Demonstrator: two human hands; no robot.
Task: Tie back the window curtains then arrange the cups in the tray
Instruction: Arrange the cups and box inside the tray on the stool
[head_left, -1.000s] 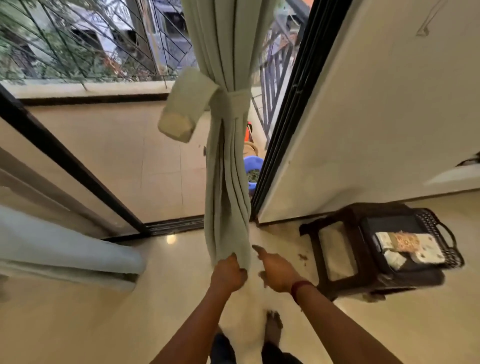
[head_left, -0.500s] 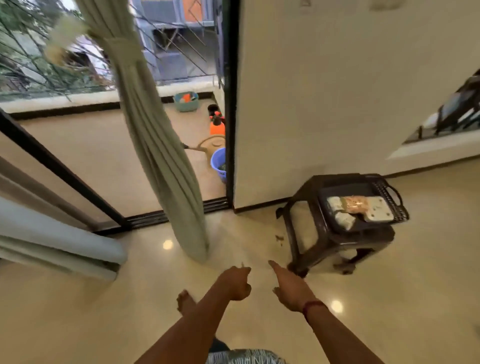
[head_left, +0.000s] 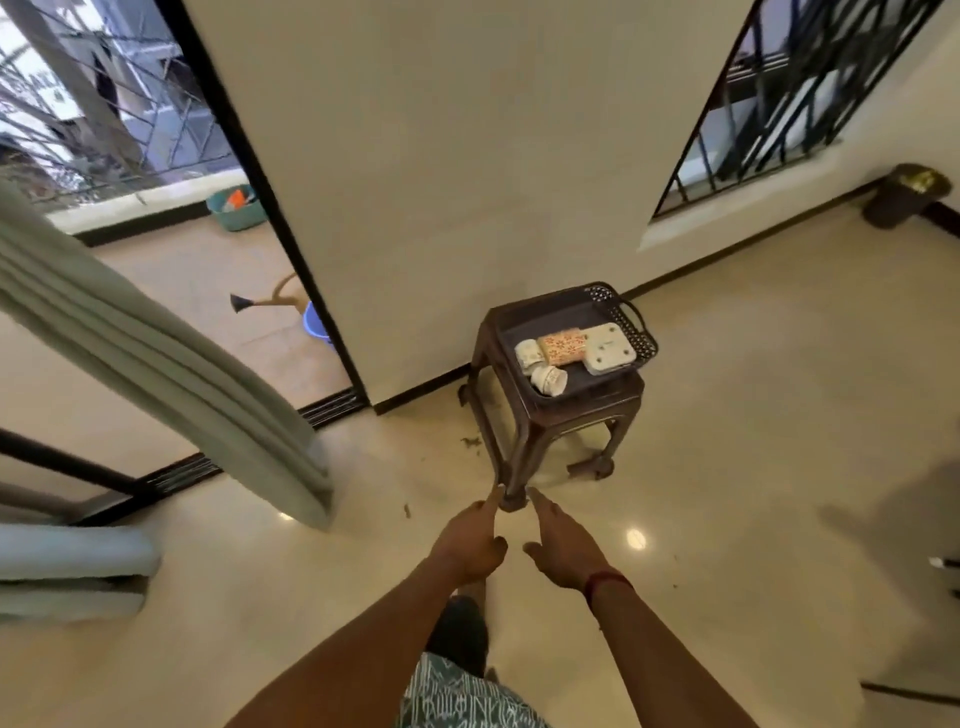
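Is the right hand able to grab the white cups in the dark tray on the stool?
Probably not yet. The right hand is empty and short of the brown stool, where the white cups lie in the dark tray. Nothing blocks the way; a step closer should do.

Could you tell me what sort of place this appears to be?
Probably a room in a home, beside a balcony: a curtain hangs at the sliding door, the window is barred, and a small stool carries a tray of cups.
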